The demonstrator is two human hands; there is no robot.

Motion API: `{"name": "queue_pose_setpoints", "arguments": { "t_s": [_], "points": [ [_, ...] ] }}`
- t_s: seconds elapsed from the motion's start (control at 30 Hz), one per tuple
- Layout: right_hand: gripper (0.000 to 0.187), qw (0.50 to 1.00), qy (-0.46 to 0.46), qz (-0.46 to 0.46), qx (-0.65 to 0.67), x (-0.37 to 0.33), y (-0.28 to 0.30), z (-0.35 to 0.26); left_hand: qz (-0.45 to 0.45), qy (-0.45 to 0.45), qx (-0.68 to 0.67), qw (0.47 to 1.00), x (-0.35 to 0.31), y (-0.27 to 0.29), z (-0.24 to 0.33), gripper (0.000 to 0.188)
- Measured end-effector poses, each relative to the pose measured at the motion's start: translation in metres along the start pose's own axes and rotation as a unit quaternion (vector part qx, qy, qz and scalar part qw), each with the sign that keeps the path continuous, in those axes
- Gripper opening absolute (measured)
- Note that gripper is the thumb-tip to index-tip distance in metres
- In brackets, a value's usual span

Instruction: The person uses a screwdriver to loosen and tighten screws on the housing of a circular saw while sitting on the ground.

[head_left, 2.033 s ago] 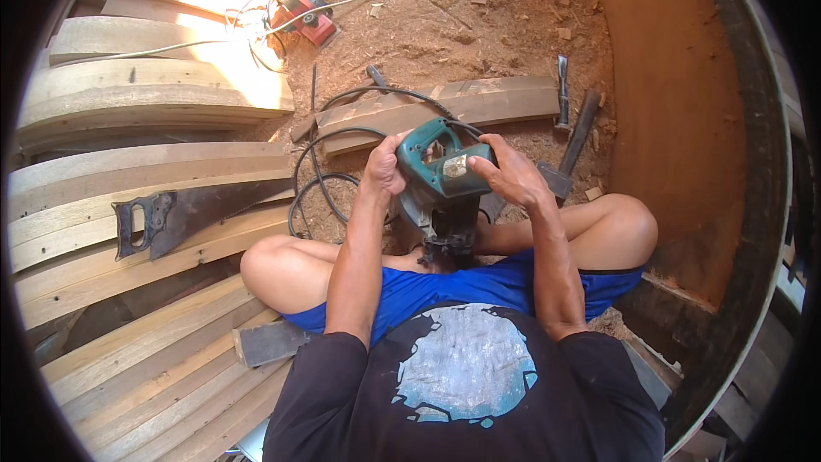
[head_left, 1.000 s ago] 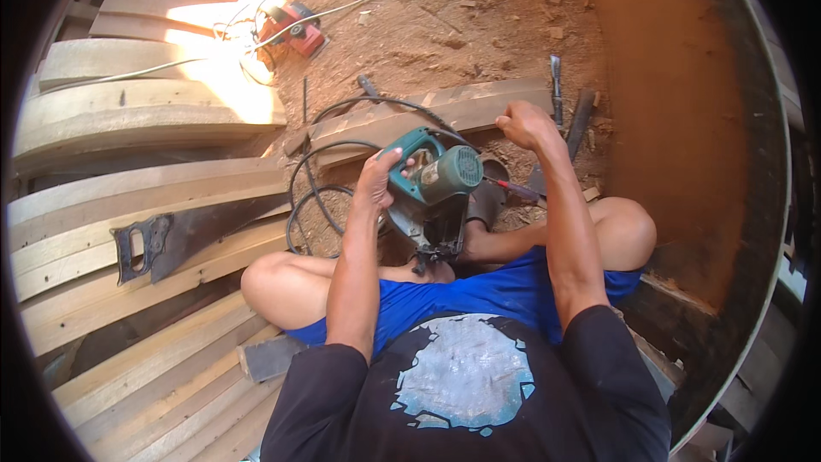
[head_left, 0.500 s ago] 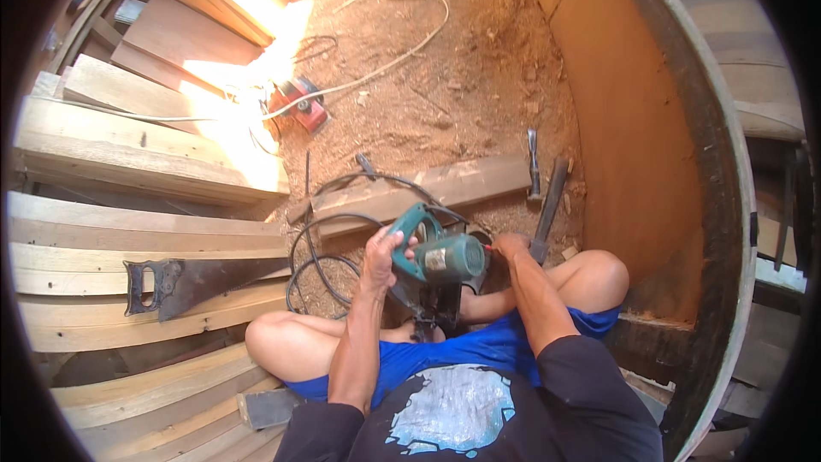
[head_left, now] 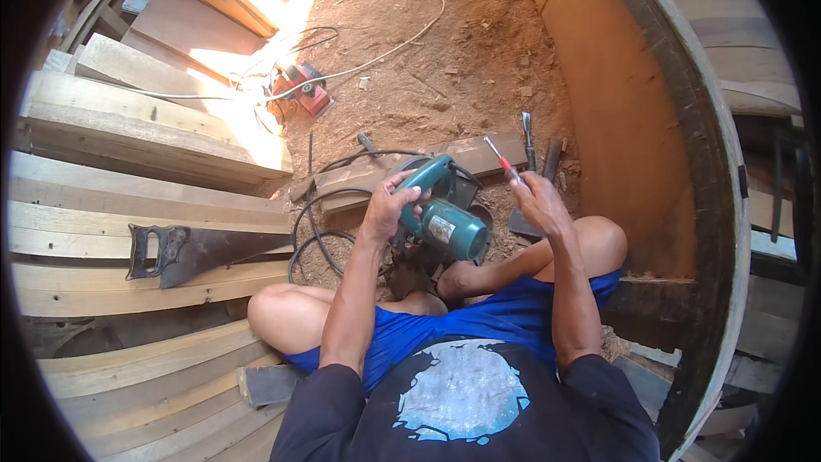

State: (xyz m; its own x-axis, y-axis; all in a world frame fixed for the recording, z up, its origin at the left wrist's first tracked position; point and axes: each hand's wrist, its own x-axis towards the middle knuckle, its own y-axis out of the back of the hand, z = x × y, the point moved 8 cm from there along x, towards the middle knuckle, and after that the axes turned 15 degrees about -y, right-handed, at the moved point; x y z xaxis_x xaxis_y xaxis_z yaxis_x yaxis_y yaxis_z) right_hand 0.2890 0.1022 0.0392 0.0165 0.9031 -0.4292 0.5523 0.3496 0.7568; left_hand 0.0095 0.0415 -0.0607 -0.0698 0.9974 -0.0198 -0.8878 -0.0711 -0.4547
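In front of my crossed legs is a teal circular saw (head_left: 457, 229), tilted, with its black base and guard partly hidden behind the motor. My left hand (head_left: 389, 208) is closed around its handle. My right hand (head_left: 540, 203), to the right of the saw, grips a screwdriver (head_left: 505, 164) with a red handle; its metal shaft points up and away from me, clear of the saw. A black power cable (head_left: 295, 235) loops on the ground left of the saw.
A wooden board (head_left: 342, 180) lies just beyond the saw. A chisel (head_left: 528, 141) and a dark-handled tool (head_left: 552, 156) lie to the right. A handsaw (head_left: 214, 248) rests on stacked planks (head_left: 77, 227) at left. Farther off sits a red power tool (head_left: 304, 90). A curved wooden wall (head_left: 633, 145) bounds the right.
My right hand has drawn back from the saw's far side, up and to the right, bringing the screwdriver into plain view. The circular saw has turned and shifted slightly away from me in my left hand.
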Motion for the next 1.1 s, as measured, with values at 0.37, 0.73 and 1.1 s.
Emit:
{"name": "queue_pose_setpoints", "arguments": {
  "t_s": [0.37,0.73,1.1],
  "points": [
    [0.042,0.979,0.125,-0.12,0.109,-0.088,-0.027,-0.027,0.018,0.058,-0.026,0.998,-0.01,0.042,-0.029,0.065],
    [0.036,0.977,0.182,-0.111,0.013,-0.105,-0.071,-0.06,0.076,0.021,-0.077,0.994,-0.011,0.063,-0.033,0.062],
    [0.034,0.973,0.218,-0.068,-0.04,-0.115,-0.075,-0.086,0.205,-0.081,-0.05,0.974,-0.014,0.091,-0.034,0.033]
  ]
}}
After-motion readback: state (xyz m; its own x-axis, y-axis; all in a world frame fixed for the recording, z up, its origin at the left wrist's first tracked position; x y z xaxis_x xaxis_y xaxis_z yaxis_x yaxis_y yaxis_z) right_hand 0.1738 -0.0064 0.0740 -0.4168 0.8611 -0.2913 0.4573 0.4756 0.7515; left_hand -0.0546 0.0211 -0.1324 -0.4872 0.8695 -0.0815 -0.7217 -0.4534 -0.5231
